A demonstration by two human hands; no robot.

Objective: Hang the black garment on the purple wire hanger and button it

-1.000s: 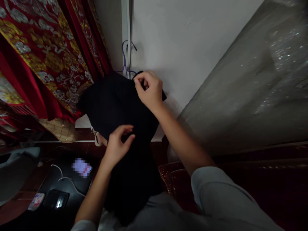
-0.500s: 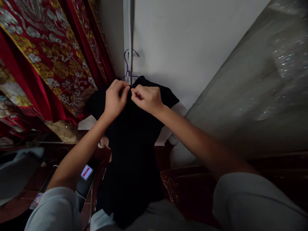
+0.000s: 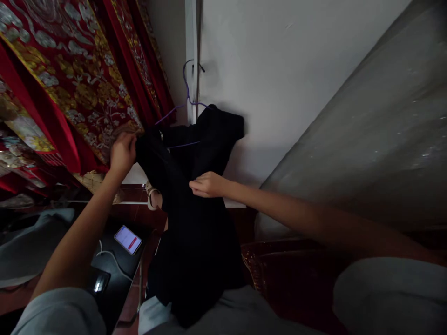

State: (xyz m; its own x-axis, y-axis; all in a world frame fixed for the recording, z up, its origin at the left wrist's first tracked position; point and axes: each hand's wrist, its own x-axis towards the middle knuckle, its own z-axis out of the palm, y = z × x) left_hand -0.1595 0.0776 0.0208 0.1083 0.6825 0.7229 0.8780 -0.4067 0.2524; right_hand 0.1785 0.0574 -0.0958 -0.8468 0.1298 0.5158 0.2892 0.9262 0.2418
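Note:
A black garment [image 3: 195,232] hangs against the white wall on a thin purple wire hanger [image 3: 188,100], whose hook sits on a wall peg. My left hand [image 3: 122,153] is closed on the garment's left shoulder, pulling it sideways. My right hand [image 3: 206,185] pinches the black cloth at chest height, fingers pressed together. The hanger's lower bar shows in the open neckline. The garment's hem drops down to my lap.
Red and gold embroidered cloth [image 3: 70,79] hangs at the left. A phone with a lit screen [image 3: 128,239] and a white cable lie on a dark surface below. A large plastic-wrapped grey panel [image 3: 366,139] leans at the right. A dark red patterned cushion [image 3: 279,274] sits lower right.
Both hands left the collar by the hanger hook. The left hand went out to the left shoulder; the right dropped to the chest. The neckline now gapes, showing the hanger bar.

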